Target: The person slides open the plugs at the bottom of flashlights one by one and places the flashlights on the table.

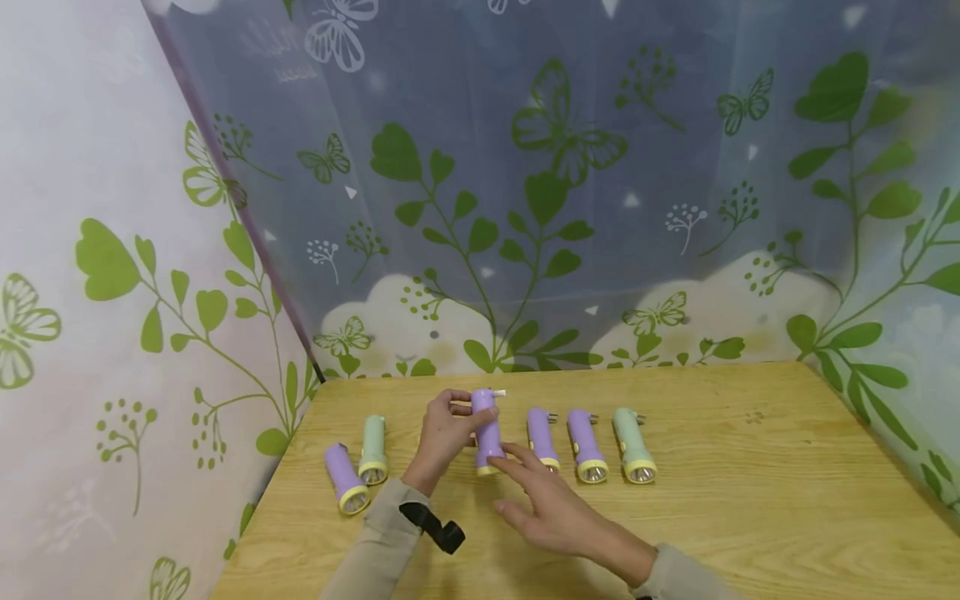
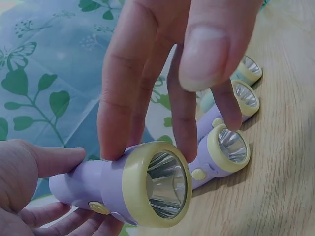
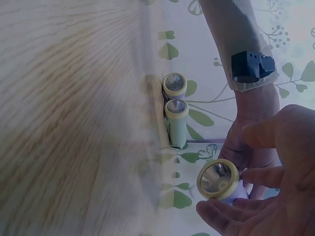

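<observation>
My left hand [image 1: 444,435] grips a purple flashlight [image 1: 487,433] above the table, thumb on one side and fingers behind it. Its yellow-rimmed lamp end points down toward me, and a small pale piece [image 1: 499,392] sticks out sideways near the top. Fairly straight fingers of my right hand [image 1: 551,507] touch the flashlight close to its lamp end, while the thumb stays apart. The left wrist view shows the clear lens [image 2: 168,184] and a yellow switch [image 2: 99,208] on the body. From the right wrist side, the lamp rim [image 3: 217,179] faces the camera.
Right of the hands lie two purple flashlights [image 1: 539,429] [image 1: 585,442] and a green flashlight [image 1: 632,442], metal prongs showing. On the left lie a green flashlight [image 1: 372,446] and a purple flashlight [image 1: 345,477]. Patterned cloth [image 1: 465,167] hangs behind the wooden table [image 1: 750,500].
</observation>
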`<state>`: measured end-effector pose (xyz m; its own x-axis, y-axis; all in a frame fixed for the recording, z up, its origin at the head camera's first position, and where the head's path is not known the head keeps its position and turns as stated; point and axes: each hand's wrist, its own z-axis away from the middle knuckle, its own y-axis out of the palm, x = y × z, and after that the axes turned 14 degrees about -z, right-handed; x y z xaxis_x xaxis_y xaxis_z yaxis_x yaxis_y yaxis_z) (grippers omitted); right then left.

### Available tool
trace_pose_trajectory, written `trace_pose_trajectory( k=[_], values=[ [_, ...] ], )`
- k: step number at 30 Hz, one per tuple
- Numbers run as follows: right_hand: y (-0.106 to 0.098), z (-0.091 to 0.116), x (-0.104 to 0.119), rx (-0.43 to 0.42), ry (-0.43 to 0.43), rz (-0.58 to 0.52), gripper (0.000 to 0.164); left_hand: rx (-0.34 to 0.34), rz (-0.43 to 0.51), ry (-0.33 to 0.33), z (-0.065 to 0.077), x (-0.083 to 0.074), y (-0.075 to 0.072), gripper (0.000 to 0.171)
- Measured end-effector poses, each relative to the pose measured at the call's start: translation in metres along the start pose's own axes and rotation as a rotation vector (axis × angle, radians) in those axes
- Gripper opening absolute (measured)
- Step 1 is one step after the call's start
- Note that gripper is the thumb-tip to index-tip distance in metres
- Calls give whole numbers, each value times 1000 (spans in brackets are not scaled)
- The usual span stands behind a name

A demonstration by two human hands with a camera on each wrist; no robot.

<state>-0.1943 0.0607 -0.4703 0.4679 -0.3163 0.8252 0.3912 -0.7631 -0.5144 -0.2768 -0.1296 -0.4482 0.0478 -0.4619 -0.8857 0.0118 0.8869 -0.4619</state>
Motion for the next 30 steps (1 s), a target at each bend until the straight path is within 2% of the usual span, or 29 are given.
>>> trace_pose_trajectory(
  k=[13, 30],
  values=[
    [12, -5, 0, 17, 63, -15, 66, -12, 21, -63, -11, 11, 5, 52],
    [25, -12, -6, -29, 86, 41, 71, 9, 5, -118, -22, 25, 16, 49]
  ],
)
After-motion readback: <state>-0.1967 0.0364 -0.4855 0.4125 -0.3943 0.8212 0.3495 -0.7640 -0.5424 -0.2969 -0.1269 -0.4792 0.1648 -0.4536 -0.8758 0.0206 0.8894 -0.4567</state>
